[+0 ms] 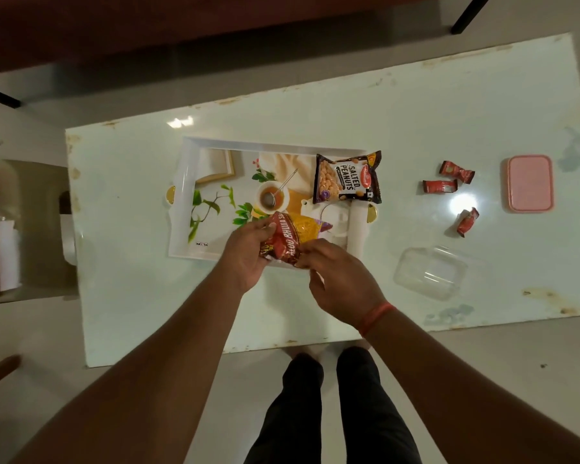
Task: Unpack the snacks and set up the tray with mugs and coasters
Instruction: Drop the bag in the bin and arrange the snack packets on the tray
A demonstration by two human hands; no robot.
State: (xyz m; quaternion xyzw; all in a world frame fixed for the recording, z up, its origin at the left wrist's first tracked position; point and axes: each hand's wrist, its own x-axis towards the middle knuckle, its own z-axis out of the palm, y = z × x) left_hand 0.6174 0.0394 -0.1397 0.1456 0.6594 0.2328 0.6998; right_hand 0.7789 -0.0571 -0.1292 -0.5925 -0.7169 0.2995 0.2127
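Red snack packet [287, 241] sits above the tray's [181, 195] near edge, left hand [248, 254] gripping one end, right hand [339, 283] pinching the other. Tear too hard and snacks could scatter across the bench [416, 112].

- Your left hand [248, 254] and right hand [340, 279] both pinch the red aloo bhujia packet [293, 237] over the near edge of the white printed tray [185, 195].
- A salted peanuts packet [347, 177] lies on the tray's far right corner.
- On the glossy table [416, 105], three red wrapped candies [456, 171] sit to the right of the tray, near a pink lid [529, 184] and a clear plastic container [429, 272].
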